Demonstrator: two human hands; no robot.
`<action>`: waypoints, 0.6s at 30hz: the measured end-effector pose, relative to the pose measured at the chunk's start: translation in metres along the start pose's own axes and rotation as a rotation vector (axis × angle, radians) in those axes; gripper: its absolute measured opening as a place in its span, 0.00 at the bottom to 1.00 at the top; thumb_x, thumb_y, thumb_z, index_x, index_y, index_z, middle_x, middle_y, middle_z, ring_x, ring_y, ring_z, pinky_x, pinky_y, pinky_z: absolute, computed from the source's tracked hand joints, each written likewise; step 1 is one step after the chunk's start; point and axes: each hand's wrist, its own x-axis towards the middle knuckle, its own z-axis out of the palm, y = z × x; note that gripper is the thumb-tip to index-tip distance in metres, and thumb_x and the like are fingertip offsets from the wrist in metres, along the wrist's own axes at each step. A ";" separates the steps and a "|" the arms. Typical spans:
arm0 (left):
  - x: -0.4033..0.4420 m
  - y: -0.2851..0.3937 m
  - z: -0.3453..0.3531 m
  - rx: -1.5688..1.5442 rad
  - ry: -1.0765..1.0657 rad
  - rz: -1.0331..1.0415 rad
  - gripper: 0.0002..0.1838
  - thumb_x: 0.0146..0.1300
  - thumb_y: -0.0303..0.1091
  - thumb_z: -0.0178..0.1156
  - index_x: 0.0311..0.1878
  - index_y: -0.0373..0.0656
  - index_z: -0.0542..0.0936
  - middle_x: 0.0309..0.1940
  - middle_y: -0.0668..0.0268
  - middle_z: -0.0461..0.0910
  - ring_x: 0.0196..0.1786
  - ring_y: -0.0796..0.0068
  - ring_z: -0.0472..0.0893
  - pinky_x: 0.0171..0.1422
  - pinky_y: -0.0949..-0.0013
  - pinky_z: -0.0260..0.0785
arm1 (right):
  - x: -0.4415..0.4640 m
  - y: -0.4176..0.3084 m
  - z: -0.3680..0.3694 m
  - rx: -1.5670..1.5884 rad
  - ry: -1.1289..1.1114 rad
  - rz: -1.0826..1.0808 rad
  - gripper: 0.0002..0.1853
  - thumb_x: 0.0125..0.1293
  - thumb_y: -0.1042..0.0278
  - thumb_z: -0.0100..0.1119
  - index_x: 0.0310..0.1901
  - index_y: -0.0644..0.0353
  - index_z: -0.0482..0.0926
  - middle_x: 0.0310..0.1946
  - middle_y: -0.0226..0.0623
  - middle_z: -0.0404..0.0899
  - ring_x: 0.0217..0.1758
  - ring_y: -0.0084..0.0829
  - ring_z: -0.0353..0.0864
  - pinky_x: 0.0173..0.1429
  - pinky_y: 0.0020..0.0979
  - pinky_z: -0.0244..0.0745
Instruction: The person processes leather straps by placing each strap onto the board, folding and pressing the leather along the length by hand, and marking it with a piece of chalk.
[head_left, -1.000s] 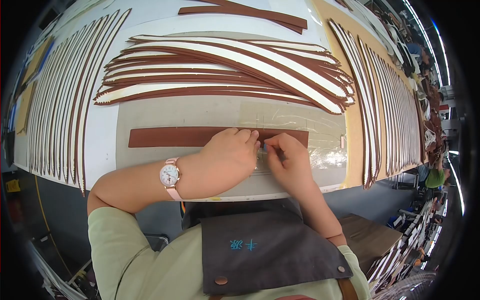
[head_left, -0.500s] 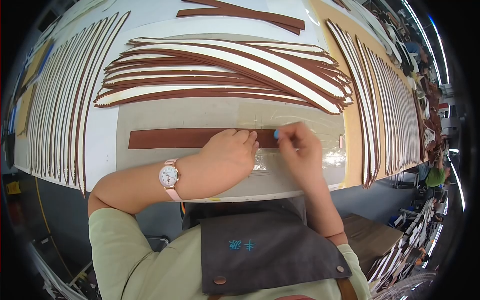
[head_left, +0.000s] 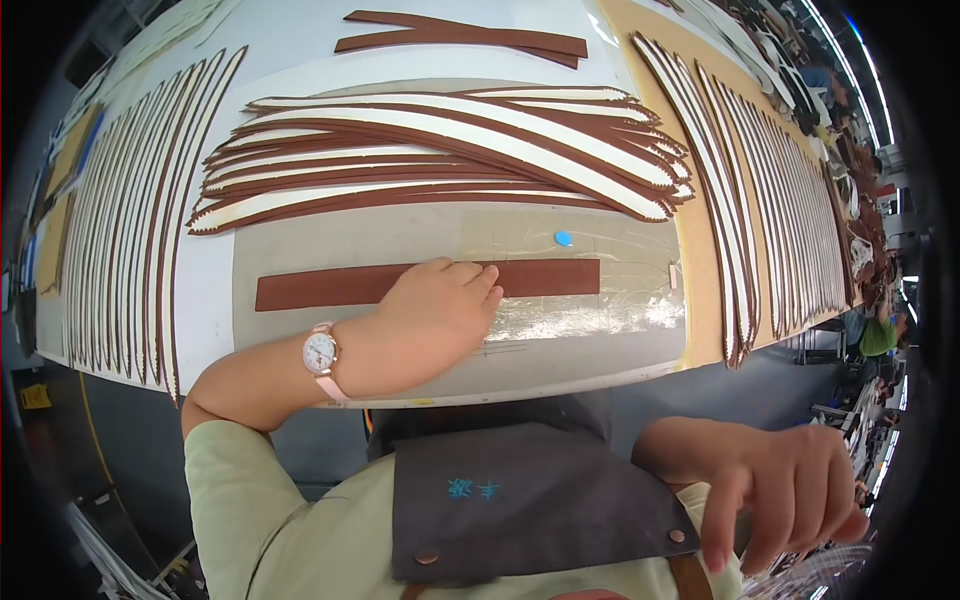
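Note:
A flat brown strip (head_left: 555, 279), which looks like leather, lies crosswise on the grey mat (head_left: 330, 235). Resting on its middle is my left hand (head_left: 437, 305), palm down with the fingers laid out flat. My right hand (head_left: 785, 485) hangs in the air off the table, at the lower right beside my apron. Its fingers droop apart, and nothing shows in them. A small blue piece (head_left: 563, 239) sits on the mat just beyond the strip's right part; its kind cannot be made out.
Behind the strip is a pile of brown-and-white strips (head_left: 430, 150) with jagged ends. Rows of similar strips stand at the left (head_left: 130, 220) and right (head_left: 780, 220). More brown strips (head_left: 460, 38) lie crossed at the back. Other people are at the far right.
My right hand has let go of the blue piece, leaving it on the mat, and has swung off the table toward the lower right. My left hand stays on the strip.

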 end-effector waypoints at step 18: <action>0.008 -0.031 -0.036 -0.211 -0.229 -0.375 0.21 0.52 0.31 0.77 0.47 0.41 0.78 0.44 0.58 0.79 0.50 0.53 0.79 0.54 0.55 0.72 | -0.014 -0.033 -0.007 0.114 -0.321 -0.046 0.17 0.75 0.73 0.46 0.26 0.53 0.78 0.27 0.37 0.80 0.31 0.33 0.83 0.52 0.60 0.77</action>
